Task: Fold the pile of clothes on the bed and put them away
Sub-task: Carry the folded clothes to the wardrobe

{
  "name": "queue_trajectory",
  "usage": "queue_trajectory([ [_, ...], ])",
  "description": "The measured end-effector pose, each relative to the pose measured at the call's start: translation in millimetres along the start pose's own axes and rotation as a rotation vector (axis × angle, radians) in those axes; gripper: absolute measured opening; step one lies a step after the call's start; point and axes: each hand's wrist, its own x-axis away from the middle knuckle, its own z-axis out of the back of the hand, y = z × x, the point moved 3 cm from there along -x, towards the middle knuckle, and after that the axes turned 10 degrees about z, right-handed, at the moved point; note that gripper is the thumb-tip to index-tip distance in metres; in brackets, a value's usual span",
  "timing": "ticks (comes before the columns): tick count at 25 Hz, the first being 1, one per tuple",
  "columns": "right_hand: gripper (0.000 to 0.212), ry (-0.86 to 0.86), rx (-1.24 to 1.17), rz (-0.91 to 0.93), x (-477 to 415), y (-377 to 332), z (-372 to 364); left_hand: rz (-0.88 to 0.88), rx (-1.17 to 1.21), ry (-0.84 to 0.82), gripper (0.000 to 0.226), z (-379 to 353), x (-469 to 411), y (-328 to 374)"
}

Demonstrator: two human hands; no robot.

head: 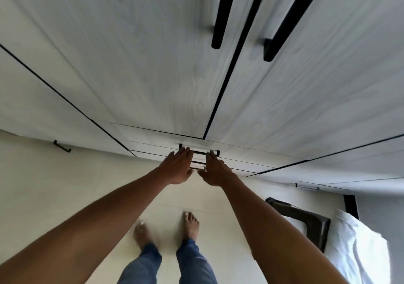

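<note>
I stand facing a white wood-grain wardrobe point(135, 69) and look down at its lower drawers. Both arms reach down and forward. My left hand point(178, 165) lies with straight fingers against the top drawer front point(240, 150), its fingertips at the left end of the black drawer handle point(200, 152). My right hand point(215, 170) is beside it, fingers straight, tips at the right end of the same handle. Neither hand holds anything. No clothes are in view. The drawers look closed.
Two long black door handles point(220, 15) hang on the wardrobe doors above. The cream tiled floor point(65, 187) holds my bare feet point(190, 224). At the lower right are a dark bed frame corner point(306, 220) and white bedding point(358, 246). A small black handle point(62, 146) sits at left.
</note>
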Motion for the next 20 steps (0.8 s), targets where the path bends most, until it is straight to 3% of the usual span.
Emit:
queue_trajectory([
  [4, 0.061, 0.014, -0.076, -0.028, -18, 25, 2, 0.08, 0.042, -0.051, 0.074, -4, -25, 6],
  [6, 0.06, 0.018, -0.087, -0.042, -24, 33, 0, 0.089, 0.05, -0.08, 0.075, -7, -35, 6],
  [12, 0.096, 0.038, -0.095, -0.062, -30, 36, -19, 0.1, 0.173, -0.095, 0.085, -26, -40, -3],
  [20, 0.089, 0.029, -0.014, -0.077, -19, 30, -40, 0.116, 0.164, -0.145, 0.092, -41, -25, 0],
])
